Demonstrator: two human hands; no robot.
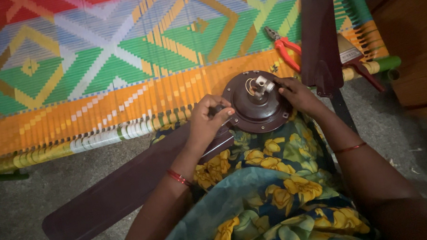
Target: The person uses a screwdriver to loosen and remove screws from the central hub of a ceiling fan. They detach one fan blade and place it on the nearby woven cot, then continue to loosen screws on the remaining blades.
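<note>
one round brown metal fan motor (257,102) rests on the lap, near centre. left hand (207,119) pinches its left rim; right hand (296,94) grips its right edge. two long smooth blades (119,190) attach. one red-handled pliers (283,46) lies far right on the woven mat (96,68).

No packages, labels, signs or screens anywhere in view.

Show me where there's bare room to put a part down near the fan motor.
Free: the woven mat left of the fan motor, and the grey floor beyond the lower blade. Crowded: right of the motor, with red pliers and the upright blade.
</note>
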